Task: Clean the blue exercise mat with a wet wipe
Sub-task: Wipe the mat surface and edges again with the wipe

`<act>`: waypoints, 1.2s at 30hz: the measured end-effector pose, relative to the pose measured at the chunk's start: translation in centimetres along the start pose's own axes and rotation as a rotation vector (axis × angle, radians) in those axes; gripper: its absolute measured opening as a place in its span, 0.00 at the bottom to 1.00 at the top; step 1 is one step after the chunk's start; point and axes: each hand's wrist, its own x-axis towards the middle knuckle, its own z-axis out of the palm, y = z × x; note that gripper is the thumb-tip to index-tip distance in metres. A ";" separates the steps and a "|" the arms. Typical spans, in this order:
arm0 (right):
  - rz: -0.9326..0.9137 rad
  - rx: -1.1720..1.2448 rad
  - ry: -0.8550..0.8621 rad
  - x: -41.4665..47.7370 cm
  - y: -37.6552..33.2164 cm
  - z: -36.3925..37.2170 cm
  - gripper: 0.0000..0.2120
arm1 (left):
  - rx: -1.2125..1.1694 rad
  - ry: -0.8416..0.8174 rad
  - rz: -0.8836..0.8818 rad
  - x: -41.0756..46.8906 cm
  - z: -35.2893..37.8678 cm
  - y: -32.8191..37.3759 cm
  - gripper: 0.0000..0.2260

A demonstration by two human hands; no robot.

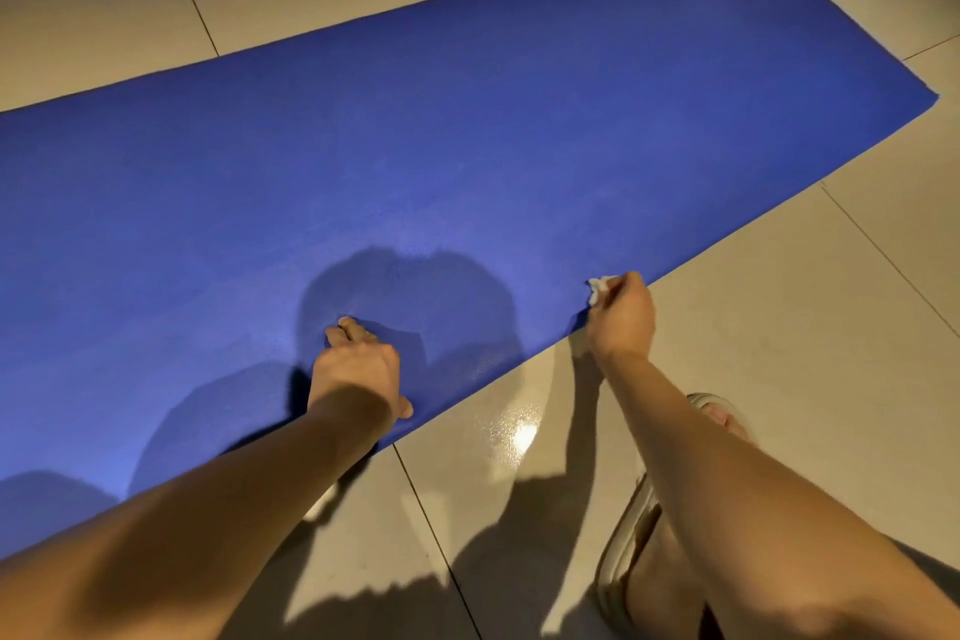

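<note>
Blue covers most of the view: the exercise mat [467,146] lies flat on a floor [779,327] of pale tiles, running from the lower left up to a far corner at the upper right. Its near long edge slants across the tiles just in front of the person.

Both hands reach down to that near edge. The left hand [358,364] rests on the mat a little inside the edge, palm down, fingers pressed to the surface and gripping nothing, thumb stretched back toward the border. The right hand [621,314] is further along the same edge, its fingers pinching a small crumpled white wet wipe [597,288] that sticks out past the knuckles and touches the mat right at its border.

Dark shadows of the arms and the head fall on the mat around the left hand. A bright glare [519,434] shines on the tile between the forearms. Under the right forearm, a beige sandal [621,551] is on the person's foot.
</note>
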 end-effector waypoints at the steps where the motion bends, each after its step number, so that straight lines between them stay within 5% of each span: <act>1: 0.037 0.012 0.021 0.9 0.3 -0.3 0.03 | -0.004 0.002 -0.003 0.1 0.0 0.0 0.48; 7: 0.135 0.202 -0.003 -6.1 -0.7 2.2 0.07 | 0.005 0.006 -0.003 -0.1 -0.1 -0.1 0.48; 13: -0.037 0.279 -0.232 -16.6 -2.7 5.4 0.08 | 0.010 0.017 -0.002 0.0 0.2 -0.1 0.49; 18: 0.094 0.158 0.060 -6.0 -1.0 1.9 0.08 | 0.024 0.018 -0.006 0.2 0.3 0.0 0.48; 24: 0.116 0.113 0.092 -5.2 -1.1 1.9 0.09 | 0.042 0.001 0.006 0.0 0.0 0.1 0.47; 32: -0.262 0.108 -0.339 -18.8 -3.2 5.8 0.09 | 0.057 0.040 0.064 -0.6 0.3 -0.7 0.48; 36: -0.157 0.058 -0.065 -10.8 -1.5 3.6 0.07 | 0.039 0.026 0.074 -0.5 -0.1 -0.7 0.46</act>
